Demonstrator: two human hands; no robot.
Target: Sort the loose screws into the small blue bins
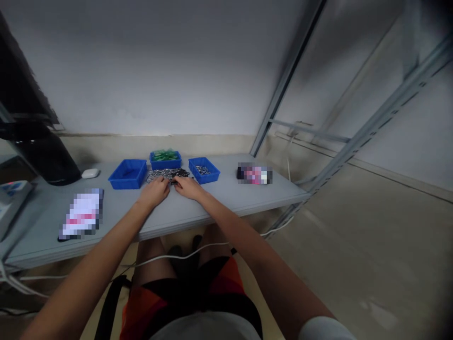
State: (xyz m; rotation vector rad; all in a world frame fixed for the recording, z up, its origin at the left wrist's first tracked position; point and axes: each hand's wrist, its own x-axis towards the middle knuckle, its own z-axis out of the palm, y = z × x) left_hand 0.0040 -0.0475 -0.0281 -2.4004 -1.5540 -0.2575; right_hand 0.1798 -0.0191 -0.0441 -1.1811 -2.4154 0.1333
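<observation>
Our grip, the left hand (160, 189) and the right hand (187, 187) side by side with fingers bent, sits at the near edge of a pile of small metal parts (155, 174); we cannot make out whether either hand pinches a piece. That pile lies on the grey bench (226, 191), silvery at its left and darker at its right, where our right fingertips touch it. Just behind the pile we have a blue tray (165, 165) of green pieces (164, 155). Just left of the pile stands a second blue tray (123, 183); just right of it, a third blue tray (209, 179) holds small shiny pieces (202, 170). Farther left of the pile we see a flat blurred object (83, 215), a small white case (90, 173) and a black bottle (51, 158). Well right of the pile lies another blurred object (254, 174), near a metal frame (307, 128).
</observation>
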